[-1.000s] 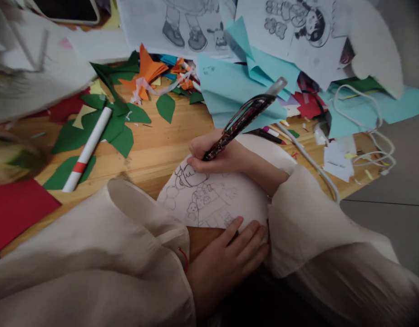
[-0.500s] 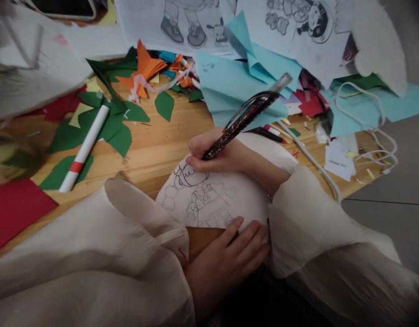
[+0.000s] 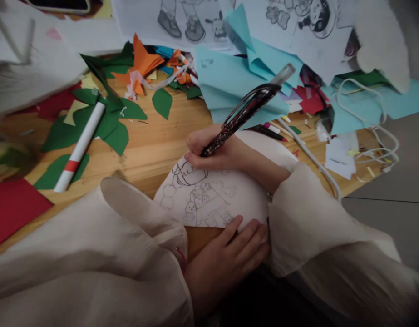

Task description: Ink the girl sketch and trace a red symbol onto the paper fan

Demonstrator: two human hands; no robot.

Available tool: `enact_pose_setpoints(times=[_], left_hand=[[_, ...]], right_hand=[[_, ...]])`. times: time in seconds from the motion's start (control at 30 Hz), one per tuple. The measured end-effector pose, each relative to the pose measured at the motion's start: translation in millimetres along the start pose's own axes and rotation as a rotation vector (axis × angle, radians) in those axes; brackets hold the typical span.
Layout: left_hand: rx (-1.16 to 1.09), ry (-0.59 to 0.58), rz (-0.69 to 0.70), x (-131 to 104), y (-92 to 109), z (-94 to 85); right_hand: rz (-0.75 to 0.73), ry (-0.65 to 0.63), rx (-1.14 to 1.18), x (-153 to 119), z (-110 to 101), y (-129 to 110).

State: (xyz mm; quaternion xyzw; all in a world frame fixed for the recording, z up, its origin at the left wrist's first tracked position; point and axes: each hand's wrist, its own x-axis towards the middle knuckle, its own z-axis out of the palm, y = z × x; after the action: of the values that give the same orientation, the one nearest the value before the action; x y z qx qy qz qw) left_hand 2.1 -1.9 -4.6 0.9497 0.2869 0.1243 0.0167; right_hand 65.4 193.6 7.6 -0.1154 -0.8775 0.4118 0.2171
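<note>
My right hand (image 3: 212, 147) is closed around a dark patterned pen (image 3: 245, 111) with a clear end, which tilts up to the right. The pen's tip is hidden behind my fingers. Under that hand lies a rounded sheet of white paper (image 3: 253, 195) carrying a line drawing of a cartoon figure; its head has darker lines than the rest. My left hand (image 3: 233, 256) lies flat with fingers spread on the paper's lower edge, holding nothing. Both wrists come out of wide pale sleeves.
A white marker with a red band (image 3: 80, 147) lies on green paper leaves (image 3: 119, 136) at left. Behind are an orange paper piece (image 3: 141, 63), light blue paper (image 3: 226, 86) and printed drawings (image 3: 199, 38). White cables (image 3: 311, 154) run along the right side; red paper (image 3: 17, 211) is at lower left.
More dark lines show on the drawn head's hair. The view has shifted slightly, while my right hand stays at the head and my left hand keeps its place on the paper.
</note>
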Motion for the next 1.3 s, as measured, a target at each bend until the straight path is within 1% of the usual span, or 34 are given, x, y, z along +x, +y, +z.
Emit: enact_pose_setpoints(times=[0.17,0.33,0.47,0.63,0.73,1.07,1.3], left_hand=[[0.003,-0.003,0.001,-1.7,-0.1,-1.3],[0.002,-0.017,0.003,-1.3,0.9,-2.5],[-0.008,-0.002,-0.001,-0.8,0.6,-1.8],[-0.013,0.007,0.002,-2.0,0.5,0.2],[-0.014,0.001,0.007,-1.4,1.0,1.1],[-0.008,0.010,-0.002,-0.4,-1.2,-1.4],[-0.004,-0.004,-0.001,-0.1,0.5,-0.9]], right_hand=[[-0.021,-0.035,-0.024,-0.4,-0.3,1.2],[-0.016,-0.053,-0.103,-1.5,-1.1,1.9],[-0.034,-0.090,-0.128,-2.9,-1.9,1.8],[-0.035,-0.101,-0.161,-3.4,-2.9,1.3],[-0.033,-0.114,-0.133,-2.5,-3.6,0.2],[0.014,-0.051,0.049,-1.0,-2.6,0.5],[0.012,-0.065,0.008,-2.6,-1.9,1.5]])
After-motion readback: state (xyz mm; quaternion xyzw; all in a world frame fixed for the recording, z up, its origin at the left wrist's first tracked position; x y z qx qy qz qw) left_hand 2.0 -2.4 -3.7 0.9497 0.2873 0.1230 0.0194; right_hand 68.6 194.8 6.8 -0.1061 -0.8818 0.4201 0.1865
